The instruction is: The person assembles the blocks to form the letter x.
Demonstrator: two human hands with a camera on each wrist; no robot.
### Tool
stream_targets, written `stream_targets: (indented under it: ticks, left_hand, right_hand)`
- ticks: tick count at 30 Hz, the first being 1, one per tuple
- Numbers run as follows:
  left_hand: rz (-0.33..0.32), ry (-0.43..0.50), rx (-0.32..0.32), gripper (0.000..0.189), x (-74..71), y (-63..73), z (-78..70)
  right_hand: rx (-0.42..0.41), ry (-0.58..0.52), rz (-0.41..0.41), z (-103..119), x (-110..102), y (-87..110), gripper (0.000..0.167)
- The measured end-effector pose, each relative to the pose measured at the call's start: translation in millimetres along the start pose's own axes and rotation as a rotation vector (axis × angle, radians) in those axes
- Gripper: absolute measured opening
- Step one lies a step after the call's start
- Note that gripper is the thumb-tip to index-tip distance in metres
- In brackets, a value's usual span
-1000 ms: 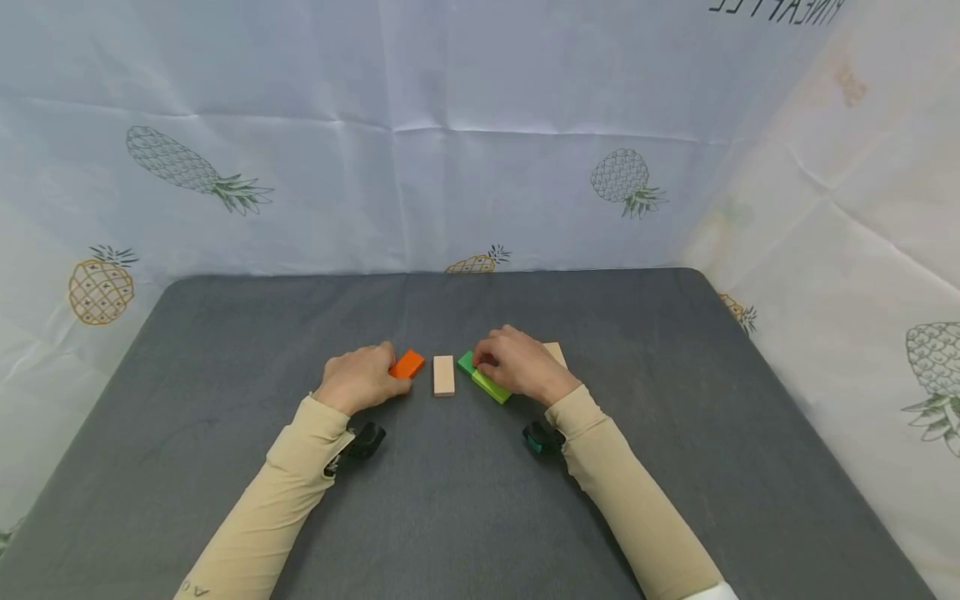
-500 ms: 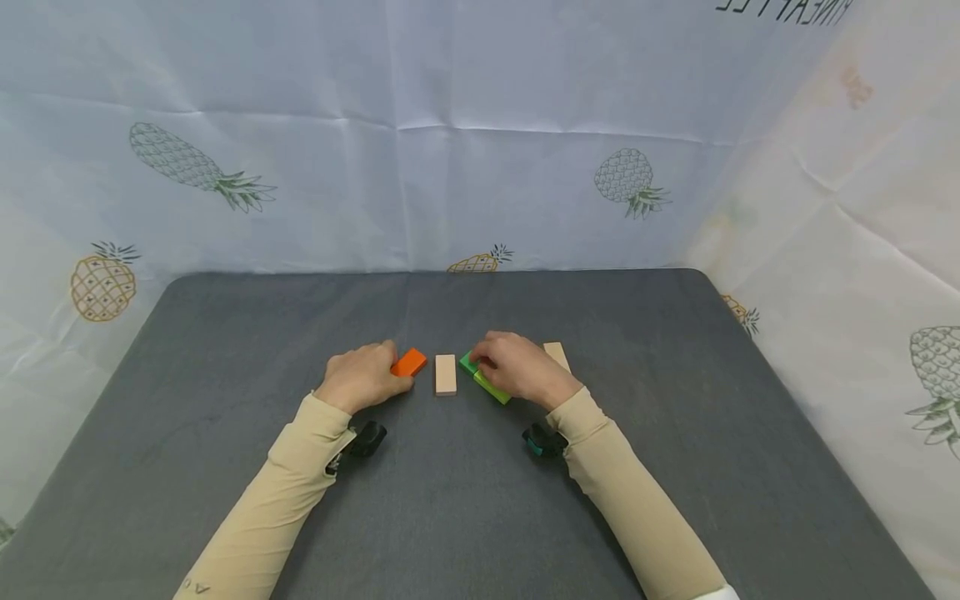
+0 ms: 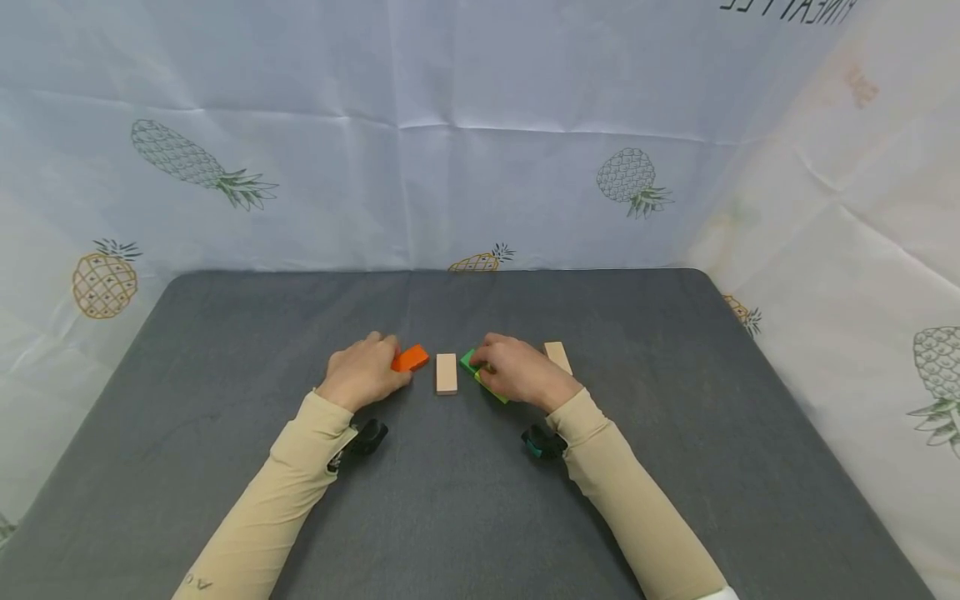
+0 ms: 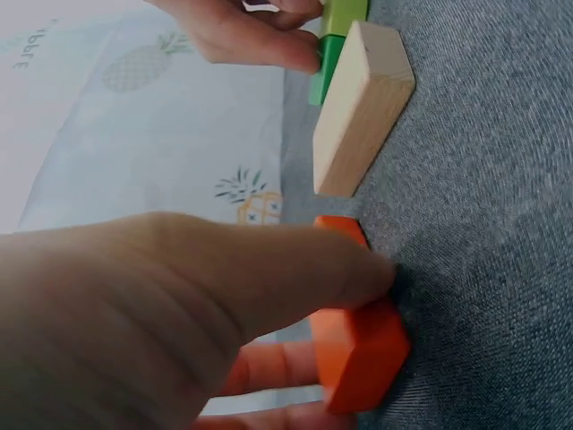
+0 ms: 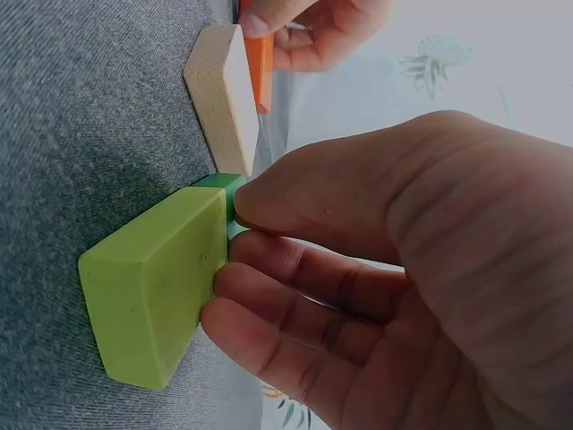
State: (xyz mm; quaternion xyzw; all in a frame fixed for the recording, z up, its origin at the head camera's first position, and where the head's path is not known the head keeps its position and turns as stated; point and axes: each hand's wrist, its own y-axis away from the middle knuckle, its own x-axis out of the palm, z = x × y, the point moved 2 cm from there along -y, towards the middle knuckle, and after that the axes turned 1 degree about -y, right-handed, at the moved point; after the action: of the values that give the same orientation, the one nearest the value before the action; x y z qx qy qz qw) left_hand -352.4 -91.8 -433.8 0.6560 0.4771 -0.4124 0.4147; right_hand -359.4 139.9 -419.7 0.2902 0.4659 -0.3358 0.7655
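While the left hand [image 3: 363, 372] pinches an orange rectangular block [image 3: 412, 357] between its thumb and bent fingers, with the hold closed up snugly, the right hand [image 3: 519, 368] bends over two coloured blocks on the dark grey cloth-covered table [image 3: 450, 500]. Its thumb touches a dark green rectangular block [image 5: 215, 181] and its other fingertips rest at the edge of a lime-green rectangular block [image 5: 152, 278]; whether it truly grips either one, I cannot tell. The orange block sits slanted to the left of a pale, unpainted wooden rectangular block [image 3: 447, 373] and apart from it; whether it is fully down on the table is unclear. A second unpainted wooden block [image 3: 558, 356] lies on the far side of the right hand, partly hidden by it.

As for progress, I would judge the arranging to be partway: the two green blocks already appear to meet end to end, while the orange block is not yet released, so its placing looks unfinished
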Motion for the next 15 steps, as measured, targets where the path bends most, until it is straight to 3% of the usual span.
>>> stream_targets:
  ticks: [8,15]
  left_hand:
    - [-0.156,0.001,0.070,0.036,6.8,-5.6,-4.7]
    - [-0.285,0.048,0.046,0.037,9.1,-6.7,-8.6]
  right_hand:
    - [0.012,0.004,0.006,-1.0,-0.1,1.7,0.026]
    - [0.010,0.014,0.019,-0.2,-0.5,0.8,0.027]
